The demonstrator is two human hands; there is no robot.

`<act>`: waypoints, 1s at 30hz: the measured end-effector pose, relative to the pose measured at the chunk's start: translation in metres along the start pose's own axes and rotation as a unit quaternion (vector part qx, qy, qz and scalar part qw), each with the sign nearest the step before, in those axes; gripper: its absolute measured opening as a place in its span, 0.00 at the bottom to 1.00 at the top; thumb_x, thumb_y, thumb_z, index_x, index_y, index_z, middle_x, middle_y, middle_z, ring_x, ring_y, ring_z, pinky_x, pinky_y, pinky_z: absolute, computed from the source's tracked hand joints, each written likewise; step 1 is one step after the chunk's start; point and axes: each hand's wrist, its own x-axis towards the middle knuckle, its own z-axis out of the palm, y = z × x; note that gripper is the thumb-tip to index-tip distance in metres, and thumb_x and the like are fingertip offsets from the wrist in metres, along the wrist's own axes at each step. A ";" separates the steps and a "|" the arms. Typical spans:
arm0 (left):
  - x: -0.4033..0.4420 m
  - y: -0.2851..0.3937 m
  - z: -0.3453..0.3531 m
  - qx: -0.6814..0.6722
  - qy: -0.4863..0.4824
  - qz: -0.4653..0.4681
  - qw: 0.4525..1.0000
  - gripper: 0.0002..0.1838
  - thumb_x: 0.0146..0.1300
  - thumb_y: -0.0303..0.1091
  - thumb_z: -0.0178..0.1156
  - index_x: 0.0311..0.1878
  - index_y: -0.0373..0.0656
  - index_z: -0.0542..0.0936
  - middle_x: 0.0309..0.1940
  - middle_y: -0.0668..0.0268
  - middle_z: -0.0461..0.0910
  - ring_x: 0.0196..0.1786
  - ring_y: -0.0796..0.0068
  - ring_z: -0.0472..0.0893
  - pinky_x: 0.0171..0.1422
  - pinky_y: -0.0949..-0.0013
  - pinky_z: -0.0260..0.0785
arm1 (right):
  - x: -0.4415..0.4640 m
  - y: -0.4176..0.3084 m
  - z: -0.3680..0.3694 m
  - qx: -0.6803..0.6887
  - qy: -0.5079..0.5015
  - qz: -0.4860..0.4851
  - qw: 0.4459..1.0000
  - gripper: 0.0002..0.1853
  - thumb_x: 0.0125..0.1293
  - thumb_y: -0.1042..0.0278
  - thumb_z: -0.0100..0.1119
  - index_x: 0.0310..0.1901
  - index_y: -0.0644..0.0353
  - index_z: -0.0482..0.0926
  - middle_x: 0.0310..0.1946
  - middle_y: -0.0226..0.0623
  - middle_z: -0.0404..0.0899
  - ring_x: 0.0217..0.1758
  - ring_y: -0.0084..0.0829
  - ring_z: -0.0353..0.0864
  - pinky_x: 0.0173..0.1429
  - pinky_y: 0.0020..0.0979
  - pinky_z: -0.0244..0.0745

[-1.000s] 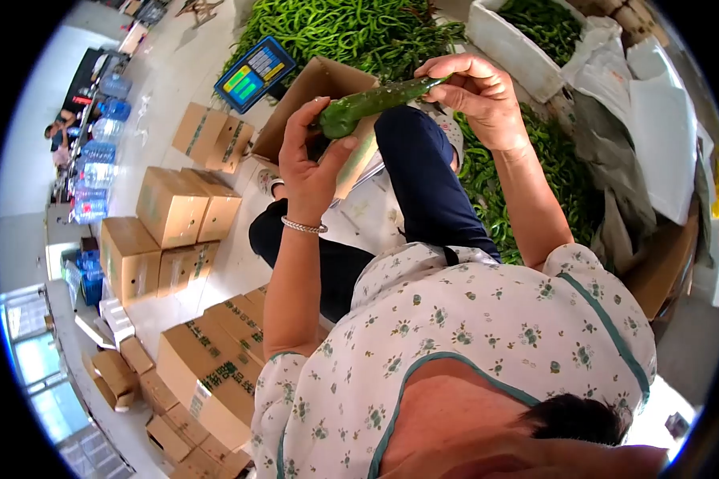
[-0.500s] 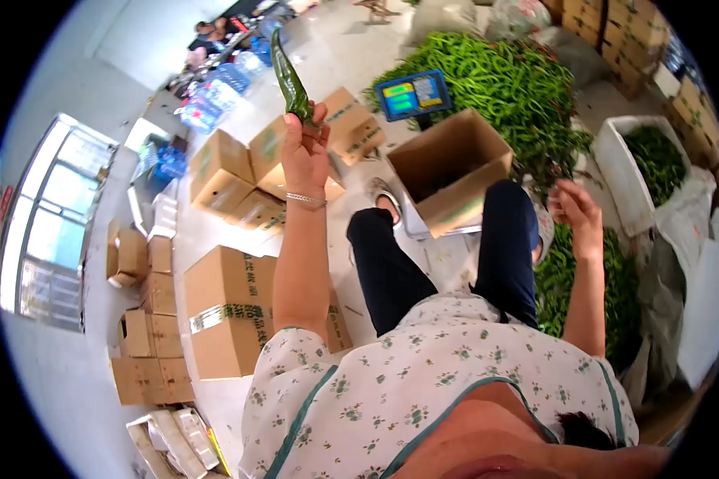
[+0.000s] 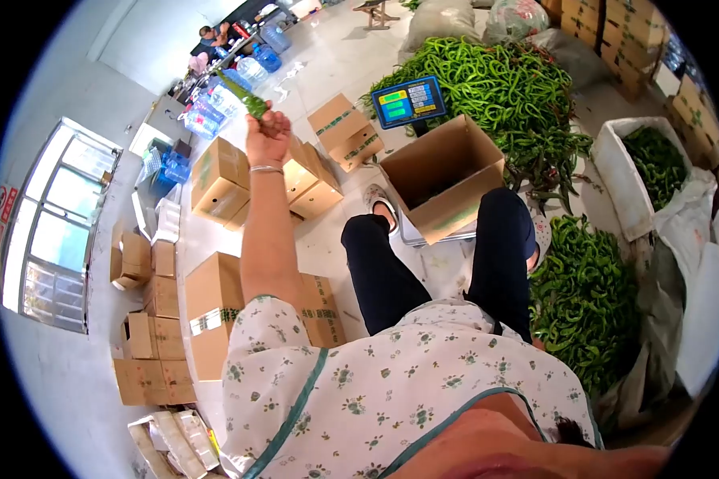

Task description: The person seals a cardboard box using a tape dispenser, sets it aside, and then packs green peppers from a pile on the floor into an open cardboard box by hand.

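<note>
My left hand point(image 3: 268, 140), raised and stretched out to the left with a bracelet on its wrist, is closed on the base of a long green chili pepper point(image 3: 246, 97), which points up and to the left. In front of my knees an open cardboard box point(image 3: 459, 209) stands on a scale platform point(image 3: 411, 233), its inside dark. Behind that box rises the scale's blue display point(image 3: 409, 102). A large heap of green chili peppers point(image 3: 495, 88) covers the floor beyond, and another pepper pile point(image 3: 587, 303) lies by my right leg. My right hand does not show.
Closed cardboard boxes point(image 3: 220, 180) stand front left, with a larger box point(image 3: 212, 319) beside me. A white foam crate point(image 3: 623, 215) of peppers is at the right. Blue-tinted water bottles point(image 3: 204, 116) and a seated person point(image 3: 214, 36) are at the back left.
My left hand has swung left and slightly lower with the chili pepper, which now tilts further left. My right hand, seen before above the right pile, has gone out of view.
</note>
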 end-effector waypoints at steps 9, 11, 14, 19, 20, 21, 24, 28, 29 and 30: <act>0.083 0.053 -0.008 0.111 0.149 0.062 0.981 0.26 0.68 0.59 0.39 0.42 0.47 0.77 0.32 0.68 0.82 0.35 0.69 0.75 0.40 0.66 0.66 | -0.021 0.078 0.020 0.048 0.085 0.074 0.992 0.04 0.59 0.68 0.52 0.34 0.55 0.75 0.17 0.30 0.72 0.14 0.24 0.67 0.17 0.29 0.61; 0.093 0.056 0.000 0.169 0.158 0.067 0.971 0.25 0.67 0.58 0.42 0.44 0.47 0.77 0.37 0.68 0.83 0.36 0.69 0.77 0.40 0.64 0.67 | -0.022 0.085 0.024 0.052 0.096 0.083 0.990 0.04 0.59 0.68 0.52 0.34 0.55 0.75 0.17 0.30 0.72 0.14 0.25 0.68 0.17 0.30 0.62; 0.100 0.052 0.017 0.204 0.171 0.075 0.961 0.17 0.66 0.51 0.51 0.45 0.48 0.75 0.38 0.67 0.83 0.36 0.72 0.77 0.38 0.68 0.66 | -0.017 0.094 0.025 0.040 0.114 0.090 0.989 0.04 0.59 0.67 0.53 0.34 0.54 0.75 0.18 0.30 0.72 0.15 0.25 0.69 0.17 0.30 0.63; 0.132 0.039 0.016 0.233 0.207 0.059 0.948 0.15 0.65 0.50 0.54 0.39 0.49 0.77 0.33 0.69 0.82 0.32 0.74 0.76 0.33 0.70 0.65 | -0.006 0.096 0.014 0.123 0.060 0.110 0.985 0.04 0.59 0.66 0.54 0.34 0.54 0.75 0.20 0.27 0.71 0.17 0.25 0.70 0.21 0.31 0.65; 0.132 0.034 0.018 0.240 0.222 0.057 0.943 0.16 0.65 0.51 0.53 0.38 0.49 0.77 0.32 0.70 0.82 0.31 0.74 0.75 0.31 0.70 0.64 | -0.010 0.089 0.012 0.132 0.055 0.112 0.983 0.04 0.59 0.66 0.54 0.34 0.55 0.75 0.19 0.27 0.70 0.17 0.24 0.69 0.21 0.30 0.65; 0.135 0.028 0.014 0.244 0.229 0.059 0.941 0.17 0.65 0.52 0.53 0.38 0.49 0.77 0.32 0.70 0.82 0.30 0.74 0.75 0.30 0.70 0.63 | -0.013 0.080 0.005 0.130 0.025 0.098 0.986 0.04 0.59 0.66 0.54 0.34 0.55 0.75 0.20 0.28 0.72 0.18 0.25 0.71 0.23 0.30 0.66; 0.140 0.016 0.016 0.242 0.259 0.063 0.933 0.20 0.65 0.55 0.50 0.36 0.47 0.78 0.31 0.71 0.82 0.29 0.72 0.74 0.28 0.71 0.60 | -0.035 0.034 -0.007 0.130 0.031 0.079 0.988 0.07 0.59 0.66 0.54 0.37 0.56 0.76 0.23 0.29 0.73 0.21 0.25 0.73 0.25 0.29 0.68; 0.154 0.024 0.006 0.254 0.251 0.022 0.934 0.18 0.67 0.55 0.47 0.42 0.52 0.73 0.30 0.68 0.82 0.24 0.73 0.72 0.25 0.72 0.63 | -0.039 0.031 -0.004 0.139 0.074 0.087 0.984 0.11 0.60 0.65 0.55 0.43 0.56 0.76 0.26 0.30 0.74 0.24 0.25 0.73 0.25 0.27 0.68; 0.165 0.028 0.001 0.251 0.251 0.027 0.935 0.19 0.68 0.56 0.44 0.41 0.51 0.72 0.30 0.68 0.82 0.24 0.72 0.73 0.25 0.72 0.64 | -0.040 0.031 0.000 0.146 0.093 0.078 0.982 0.10 0.60 0.65 0.55 0.43 0.56 0.76 0.25 0.29 0.74 0.23 0.25 0.73 0.25 0.28 0.68; 0.166 0.030 0.005 0.250 0.238 0.021 0.938 0.19 0.69 0.55 0.42 0.42 0.51 0.72 0.29 0.67 0.82 0.24 0.72 0.73 0.26 0.72 0.65 | -0.040 0.028 -0.001 0.140 0.084 0.086 0.983 0.10 0.60 0.65 0.55 0.43 0.56 0.76 0.24 0.29 0.74 0.23 0.24 0.73 0.25 0.27 0.67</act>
